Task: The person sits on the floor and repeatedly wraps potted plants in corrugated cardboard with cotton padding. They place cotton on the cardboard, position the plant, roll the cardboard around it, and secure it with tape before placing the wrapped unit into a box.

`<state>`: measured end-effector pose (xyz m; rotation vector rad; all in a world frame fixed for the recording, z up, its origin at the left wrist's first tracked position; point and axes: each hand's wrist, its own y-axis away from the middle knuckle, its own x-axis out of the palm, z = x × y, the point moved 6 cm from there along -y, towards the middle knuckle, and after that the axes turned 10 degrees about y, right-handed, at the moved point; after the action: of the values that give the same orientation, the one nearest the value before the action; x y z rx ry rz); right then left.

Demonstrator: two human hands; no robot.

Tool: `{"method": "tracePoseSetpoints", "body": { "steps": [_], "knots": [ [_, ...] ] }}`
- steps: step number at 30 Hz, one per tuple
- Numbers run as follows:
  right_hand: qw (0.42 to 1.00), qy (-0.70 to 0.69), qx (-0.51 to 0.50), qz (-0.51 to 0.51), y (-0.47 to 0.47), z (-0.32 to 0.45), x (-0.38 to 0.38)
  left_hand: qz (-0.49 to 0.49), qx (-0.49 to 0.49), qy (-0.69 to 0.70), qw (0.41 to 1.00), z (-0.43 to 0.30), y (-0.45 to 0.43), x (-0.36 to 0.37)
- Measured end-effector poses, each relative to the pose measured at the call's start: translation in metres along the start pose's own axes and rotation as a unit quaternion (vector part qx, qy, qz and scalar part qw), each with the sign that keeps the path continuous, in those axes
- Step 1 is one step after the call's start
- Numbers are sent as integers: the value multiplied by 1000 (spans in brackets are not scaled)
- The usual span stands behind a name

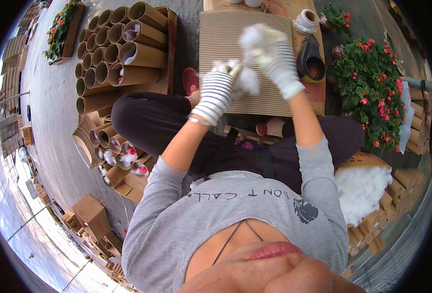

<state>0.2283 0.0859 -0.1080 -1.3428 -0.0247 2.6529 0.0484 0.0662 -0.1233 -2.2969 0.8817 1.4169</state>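
Both hands wear white gloves with dark stripes, over a sheet of corrugated cardboard (216, 33). My left hand (217, 86) is at the sheet's middle, its fingers bent beside a tuft of white cotton-like fibre (250, 80); whether they grip it is unclear. My right hand (272, 55), blurred, is shut on another white fibre tuft (252, 35) above the sheet. A black tape dispenser (307, 55) stands right of the sheet, below a roll of clear film (306, 20).
Cardboard tubes (142, 58) are stacked at the left, with fibre-filled tubes (122, 157) holding flowers below them. Red-flowered potted plants (369, 88) stand at the right. An open carton of white fibre (362, 190) sits beside my right hip. Another planter (60, 33) stands far left.
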Motion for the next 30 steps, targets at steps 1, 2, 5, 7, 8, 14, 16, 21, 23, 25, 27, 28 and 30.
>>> {"method": "tracePoseSetpoints", "body": {
  "steps": [1, 2, 5, 7, 8, 14, 16, 21, 23, 25, 27, 28, 30],
  "knots": [
    [984, 170, -20, 48, -6, 6, 36, 57, -29, 3, 998, 0, -4, 23],
    [989, 139, -4, 43, 0, -3, 51, 29, -25, -11, 999, -1, 1, 32],
    [986, 121, -112, -26, 16, -3, 88, -39, 20, 19, 999, -2, 14, 45],
    [966, 195, -134, 101, 30, -8, 115, -127, -43, 271, 953, 18, 18, 37],
    [968, 203, -146, 38, 31, -4, 110, -159, -77, 383, 907, 31, 13, 35],
    [959, 178, -181, 123, 25, 15, 93, -116, 15, 39, 992, 47, -47, 35],
    [970, -40, -159, 178, 36, -5, 53, -117, 32, -61, 991, 59, -57, 46],
    [957, 67, 93, -267, 197, -144, -197, -156, 85, -140, 974, 79, -55, 66],
    [865, 42, 321, -384, 303, -204, -261, -162, 71, -117, 977, 82, -56, 65],
    [698, 418, 572, -105, 399, -241, -280, -200, 86, -53, 974, 76, -58, 55],
    [644, 421, 634, 78, 469, -274, -255, -213, 11, 146, 966, 81, -60, 42],
    [650, 397, 641, 92, 493, -285, -240, -243, 37, 214, 945, 76, -60, 30],
    [696, 321, 643, 8, 522, -299, -234, -312, 123, 152, 930, 58, -53, 2]
  ]
}}
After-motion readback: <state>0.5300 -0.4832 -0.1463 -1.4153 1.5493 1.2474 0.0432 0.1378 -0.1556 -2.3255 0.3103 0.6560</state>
